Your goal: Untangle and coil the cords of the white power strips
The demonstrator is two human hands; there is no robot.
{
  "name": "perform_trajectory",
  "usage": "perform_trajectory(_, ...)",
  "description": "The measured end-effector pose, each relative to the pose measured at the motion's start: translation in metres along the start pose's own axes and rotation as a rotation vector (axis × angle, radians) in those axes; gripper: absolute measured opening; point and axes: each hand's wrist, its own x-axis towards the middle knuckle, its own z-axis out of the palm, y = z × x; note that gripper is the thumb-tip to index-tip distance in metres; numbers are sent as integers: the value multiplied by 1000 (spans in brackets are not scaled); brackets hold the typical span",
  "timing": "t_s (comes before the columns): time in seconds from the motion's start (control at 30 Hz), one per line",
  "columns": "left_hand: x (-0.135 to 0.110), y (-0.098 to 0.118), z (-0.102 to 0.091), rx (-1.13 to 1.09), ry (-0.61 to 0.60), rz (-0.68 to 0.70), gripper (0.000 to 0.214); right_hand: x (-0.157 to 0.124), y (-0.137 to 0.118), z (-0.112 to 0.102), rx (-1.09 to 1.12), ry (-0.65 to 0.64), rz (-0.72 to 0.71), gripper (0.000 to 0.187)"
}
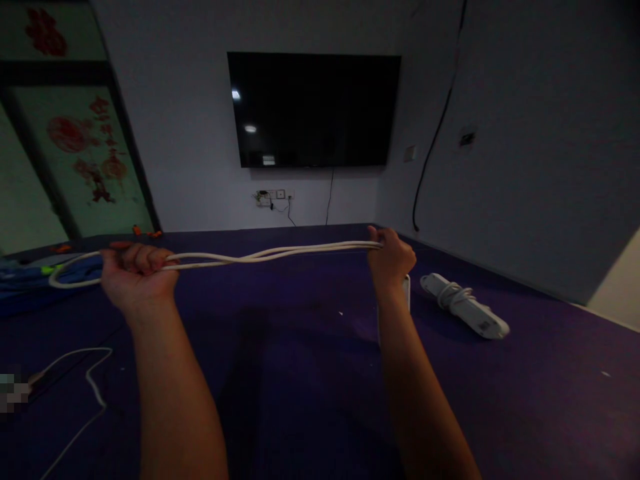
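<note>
A white cable [270, 254] is folded into a few strands and stretched level between my two hands, above a dark purple floor [310, 373]. My left hand [136, 277] is closed round one end, and a loop of the cable pokes out to its left. My right hand [391, 257] is closed round the other end. A white power strip body [407, 288] hangs just behind my right wrist, mostly hidden by it.
A second white power strip [465, 305] with its cord wound round it lies on the floor right of my right hand. A thin white wire [90, 380] trails at lower left. A black TV [314, 110] hangs on the far wall above wall sockets [274, 196]. Blue items [30, 277] lie at far left.
</note>
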Motion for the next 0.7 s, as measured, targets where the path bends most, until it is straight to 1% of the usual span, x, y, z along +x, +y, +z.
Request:
perform_trajectory(0.1, -2, 7, 1, -52, -48, 25, 44, -1, 6, 2, -17, 66, -14, 37)
perform_trajectory(0.23, -7, 22, -1, -99, -103, 40, 41, 0, 12, 2, -43, 136, -12, 41)
perform_trajectory(0.3, -11, 28, -1, -121, -108, 45, 41, 1, 14, -1, -30, 166, -2, 41)
perform_trajectory(0.37, -14, 32, -1, -141, -82, 48, 41, 3, 15, -4, 4, 179, 7, 41)
perform_trajectory(0.43, -15, 34, -2, -147, -66, 49, 42, 5, 14, -8, 45, 185, 13, 41)
perform_trajectory(0.57, -11, 32, -3, -76, -92, 39, 44, 9, 12, -15, 116, 230, 32, 41)
perform_trajectory(0.7, -5, 28, -5, 1, -38, -13, 42, 13, 11, -20, 181, 288, 66, 43)
